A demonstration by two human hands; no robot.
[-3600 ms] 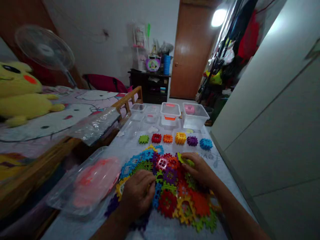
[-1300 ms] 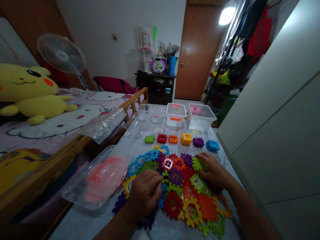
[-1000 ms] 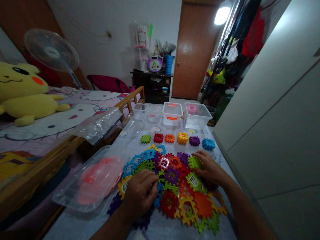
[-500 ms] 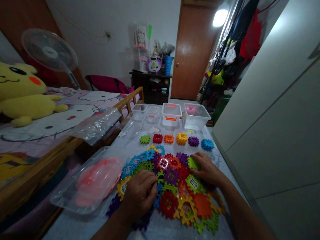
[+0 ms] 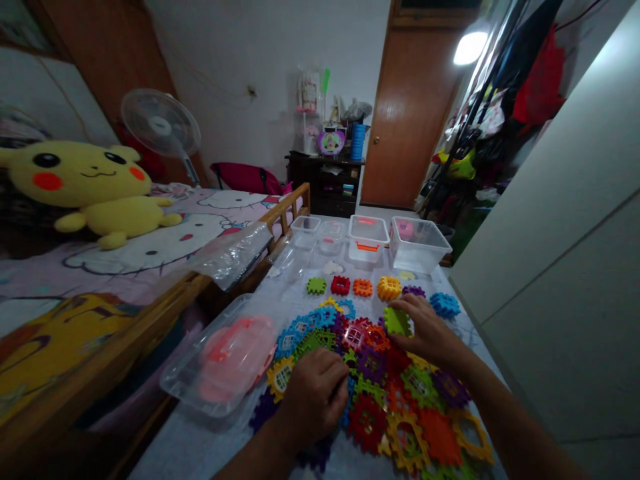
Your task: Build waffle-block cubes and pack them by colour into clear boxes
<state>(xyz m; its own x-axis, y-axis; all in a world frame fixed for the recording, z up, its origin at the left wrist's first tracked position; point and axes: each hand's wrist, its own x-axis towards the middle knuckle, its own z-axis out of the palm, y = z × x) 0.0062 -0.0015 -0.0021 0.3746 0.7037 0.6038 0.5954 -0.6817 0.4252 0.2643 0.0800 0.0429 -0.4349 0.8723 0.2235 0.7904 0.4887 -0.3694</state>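
My right hand (image 5: pixel 425 328) grips a green toothed square piece (image 5: pixel 397 321) between thumb and fingers, above the far right part of a pile of colourful toothed pieces (image 5: pixel 367 413). My left hand (image 5: pixel 317 393) rests closed on the left part of the pile; what its fingers hold, if anything, is hidden. Beyond the pile runs a row of small stacks: green (image 5: pixel 316 286), red (image 5: pixel 341 286), orange (image 5: pixel 363 287), yellow (image 5: pixel 389 288), purple (image 5: pixel 414 291) and blue (image 5: pixel 445 305). My right hand is just in front of the purple stack.
Clear plastic boxes (image 5: pixel 369 250) line the far end of the table. A clear lid with pink lids (image 5: pixel 235 360) lies left of the pile. Further left are a wooden bed rail (image 5: pixel 165 307) and a yellow plush toy (image 5: pixel 95 190). A white cabinet (image 5: pixel 565 267) stands at the right.
My right hand has lifted the green piece off the pile, uncovering pieces beneath. My left hand stays closed on the pile. The whole view has swung left.
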